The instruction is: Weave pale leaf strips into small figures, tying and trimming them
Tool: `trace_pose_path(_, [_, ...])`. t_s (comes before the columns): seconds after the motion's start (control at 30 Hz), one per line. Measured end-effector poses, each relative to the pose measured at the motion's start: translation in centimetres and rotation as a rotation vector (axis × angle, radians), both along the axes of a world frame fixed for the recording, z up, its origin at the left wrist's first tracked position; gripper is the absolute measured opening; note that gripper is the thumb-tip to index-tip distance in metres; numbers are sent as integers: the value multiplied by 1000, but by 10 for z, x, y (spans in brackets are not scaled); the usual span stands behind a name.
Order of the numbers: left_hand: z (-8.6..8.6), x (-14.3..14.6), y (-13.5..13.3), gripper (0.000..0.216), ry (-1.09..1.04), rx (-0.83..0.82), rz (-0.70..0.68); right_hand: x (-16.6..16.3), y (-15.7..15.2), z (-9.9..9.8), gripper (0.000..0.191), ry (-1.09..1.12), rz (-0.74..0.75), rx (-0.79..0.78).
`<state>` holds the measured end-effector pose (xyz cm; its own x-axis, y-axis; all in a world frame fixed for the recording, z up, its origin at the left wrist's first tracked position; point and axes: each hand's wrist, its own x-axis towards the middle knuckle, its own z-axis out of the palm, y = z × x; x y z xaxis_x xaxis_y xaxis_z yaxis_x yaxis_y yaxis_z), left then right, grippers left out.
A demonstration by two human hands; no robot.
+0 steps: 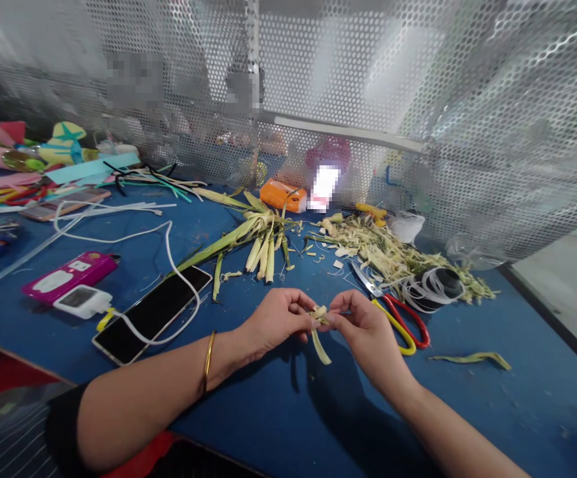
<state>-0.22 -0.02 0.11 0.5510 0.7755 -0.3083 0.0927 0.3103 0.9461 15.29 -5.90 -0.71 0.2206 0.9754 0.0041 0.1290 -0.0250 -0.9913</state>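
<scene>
Bare forearms (pixel 455 421) reach in from the bottom edge over a blue table (pixel 532 411), the left one with a gold bangle (pixel 208 364) at the wrist and a dark sleeve (pixel 62 425) above the elbow. At the middle of the near table, the left hand (pixel 279 317) and right hand (pixel 365 325) meet almost fingertip to fingertip, both curled with thumb and fingers pinched closed on a small folded piece of pale green leaf strip (pixel 321 348), whose loose tail hangs below the left thumb. Just beyond the right hand lie scissors (pixel 410 325) with one red and one yellow handle, their blades parted and pointing away, and beside them a black spool (pixel 450 282) wound with loose white thread. Behind these spreads a heap of shredded leaf (pixel 375 242); left of it sits a bundle of leafy stalks (pixel 265 242), with an orange packet (pixel 283 195) at its back, near the perforated screen (pixel 342 79). One curled scrap of leaf (pixel 472 358) lies alone to the right. On the left, a dark-screened phone (pixel 156 312) rests near a magenta device (pixel 72 275), a white cable (pixel 168 242) looping around them
</scene>
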Motion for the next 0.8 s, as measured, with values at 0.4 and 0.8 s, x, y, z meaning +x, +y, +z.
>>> trace_pose_path(0.4, [4,-6,-6,24,309,559,-107,0,-2,5,16,-175,185,-69])
trace_pose_path(0.8, [10,-6,-2,17,352,467,-283,4,0,4,14,-219,58,-39])
